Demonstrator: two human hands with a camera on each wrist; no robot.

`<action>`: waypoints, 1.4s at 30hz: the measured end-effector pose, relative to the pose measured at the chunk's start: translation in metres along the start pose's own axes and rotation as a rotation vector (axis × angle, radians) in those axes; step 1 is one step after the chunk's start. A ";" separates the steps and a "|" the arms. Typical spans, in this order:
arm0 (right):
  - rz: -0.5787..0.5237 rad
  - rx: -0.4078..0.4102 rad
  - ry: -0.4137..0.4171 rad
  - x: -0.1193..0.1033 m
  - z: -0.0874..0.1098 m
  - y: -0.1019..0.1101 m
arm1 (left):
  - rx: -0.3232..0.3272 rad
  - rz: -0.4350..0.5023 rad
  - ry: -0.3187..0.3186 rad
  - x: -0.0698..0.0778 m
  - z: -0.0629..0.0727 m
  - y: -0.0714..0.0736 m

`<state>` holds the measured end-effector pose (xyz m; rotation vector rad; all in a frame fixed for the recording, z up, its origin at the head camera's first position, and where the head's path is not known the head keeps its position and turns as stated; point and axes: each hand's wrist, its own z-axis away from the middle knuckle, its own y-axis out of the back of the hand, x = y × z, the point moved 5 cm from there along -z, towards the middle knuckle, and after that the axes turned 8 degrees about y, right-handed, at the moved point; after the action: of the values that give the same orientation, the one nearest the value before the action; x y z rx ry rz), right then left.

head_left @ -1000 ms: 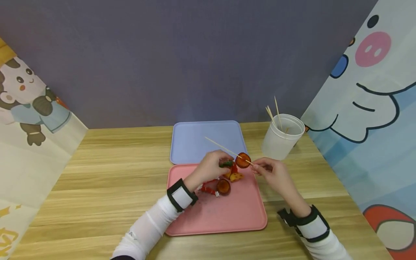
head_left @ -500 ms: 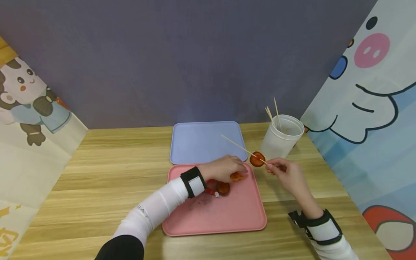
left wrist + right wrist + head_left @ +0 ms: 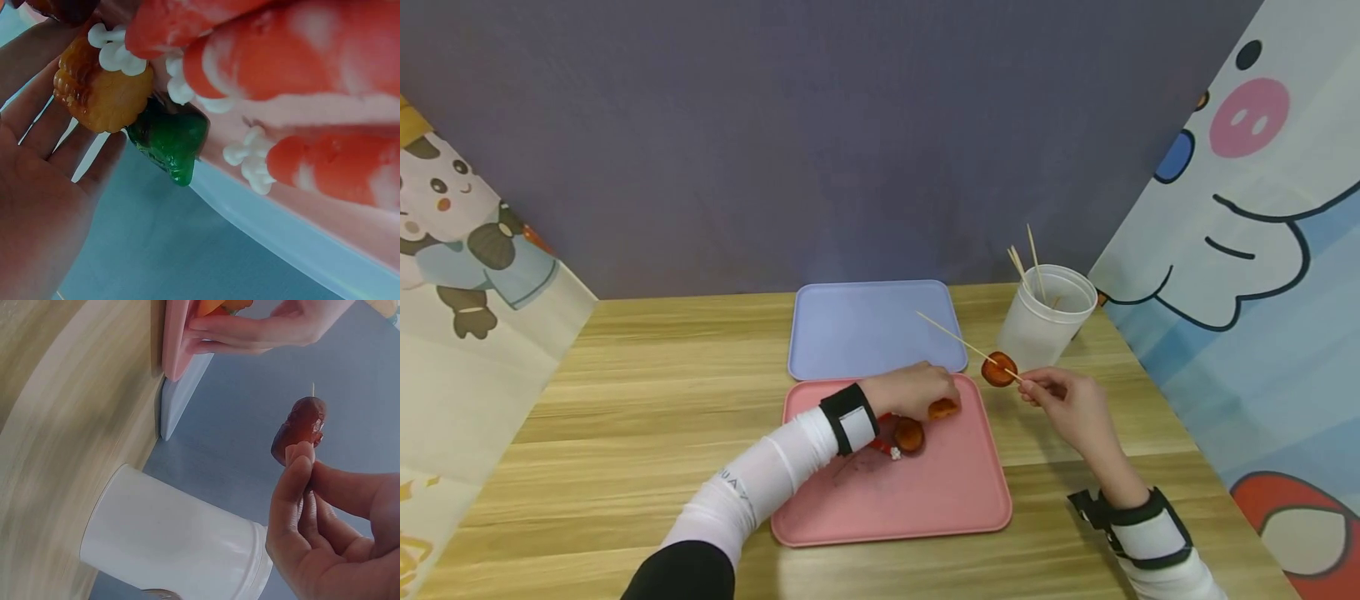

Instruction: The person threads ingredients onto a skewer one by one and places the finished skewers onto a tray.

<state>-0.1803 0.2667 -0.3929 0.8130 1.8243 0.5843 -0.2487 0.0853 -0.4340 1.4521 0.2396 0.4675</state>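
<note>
Now pinching the skewer [image 3: 951, 335] with one brown slice [image 3: 995, 372] in the right hand [image 3: 1070, 404], shifted rightward just outside the pink tray's [image 3: 955, 492] far right corner, while reaching, left hand [image 3: 917, 390] spread, to the corn piece [image 3: 119, 103] inside it, with threading seemingly paused.

The right hand [image 3: 1070, 407] has carried the skewered slice [image 3: 996, 377] rightward; the left hand [image 3: 913, 392] shifted rightward too.

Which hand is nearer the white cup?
Right. The right hand is just in front of the white cup; the left hand is farther left, over the pink tray.
</note>
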 end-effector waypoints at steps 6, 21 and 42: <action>0.020 0.000 0.008 0.000 0.001 -0.001 | 0.019 0.016 -0.005 -0.002 -0.001 -0.002; -0.011 -0.008 -0.004 -0.002 -0.005 -0.004 | 0.143 0.435 0.092 -0.020 0.022 0.007; -0.064 0.013 0.096 -0.029 -0.015 -0.010 | 0.627 1.144 0.215 -0.082 0.095 0.030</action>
<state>-0.1896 0.2383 -0.3766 0.7431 1.9362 0.5792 -0.2852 -0.0349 -0.4029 2.0751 -0.3537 1.5819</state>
